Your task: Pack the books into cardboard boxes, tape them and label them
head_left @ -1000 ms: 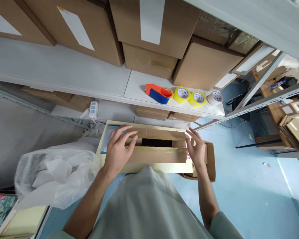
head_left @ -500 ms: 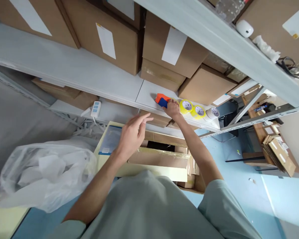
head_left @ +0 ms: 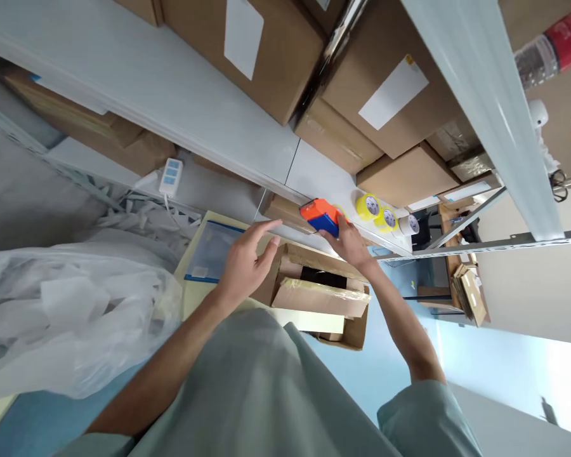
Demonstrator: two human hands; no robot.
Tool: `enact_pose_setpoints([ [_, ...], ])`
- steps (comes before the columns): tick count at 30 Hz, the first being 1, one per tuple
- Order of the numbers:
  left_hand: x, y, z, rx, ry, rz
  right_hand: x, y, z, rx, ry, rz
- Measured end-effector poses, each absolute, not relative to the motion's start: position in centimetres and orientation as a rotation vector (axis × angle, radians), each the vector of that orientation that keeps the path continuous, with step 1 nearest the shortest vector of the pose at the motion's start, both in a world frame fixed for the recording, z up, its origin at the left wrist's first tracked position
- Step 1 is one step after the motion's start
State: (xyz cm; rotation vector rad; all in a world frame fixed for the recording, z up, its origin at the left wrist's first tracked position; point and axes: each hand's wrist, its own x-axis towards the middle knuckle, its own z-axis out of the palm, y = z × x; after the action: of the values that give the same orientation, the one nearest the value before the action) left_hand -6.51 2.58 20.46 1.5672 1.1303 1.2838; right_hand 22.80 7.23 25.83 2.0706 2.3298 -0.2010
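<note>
My right hand is closed round an orange and blue tape dispenser, held just off the front edge of the white shelf. My left hand hovers open, fingers stretched out, above the left end of a small cardboard box whose top flaps stand partly open. That box rests on a pale yellow carton on the floor below me.
Two yellow tape rolls and a white roll lie on the shelf. Large cardboard boxes fill the shelf behind. A white plastic bag of paper sits at left, a power strip near the wall. Blue floor shows at right.
My right hand left the box, reached up to the shelf, gripped the tape dispenser and pulled it off toward me. My left hand lifted off the box flap. My head tilted.
</note>
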Motion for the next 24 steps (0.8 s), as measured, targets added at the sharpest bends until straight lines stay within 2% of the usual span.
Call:
enact_pose_setpoints([
  [4,-7.9,3.3,20.0,1.395,0.991,1.253,20.9,2.0,29.3,1.958,2.438,-0.356],
  [10,-9.2,3.0,20.2,1.217,0.636,0.99,18.3,-1.5,34.8,1.814,2.467,-0.416],
  [20,-11.6,-0.7,22.8,1.339,0.688,1.114,16.1,-3.5,37.3,1.503,2.728,-0.062],
  [24,-12.2,-1.7,23.4,1.425,0.74,1.16,15.7,-4.0,37.5,1.494,2.73,-0.029],
])
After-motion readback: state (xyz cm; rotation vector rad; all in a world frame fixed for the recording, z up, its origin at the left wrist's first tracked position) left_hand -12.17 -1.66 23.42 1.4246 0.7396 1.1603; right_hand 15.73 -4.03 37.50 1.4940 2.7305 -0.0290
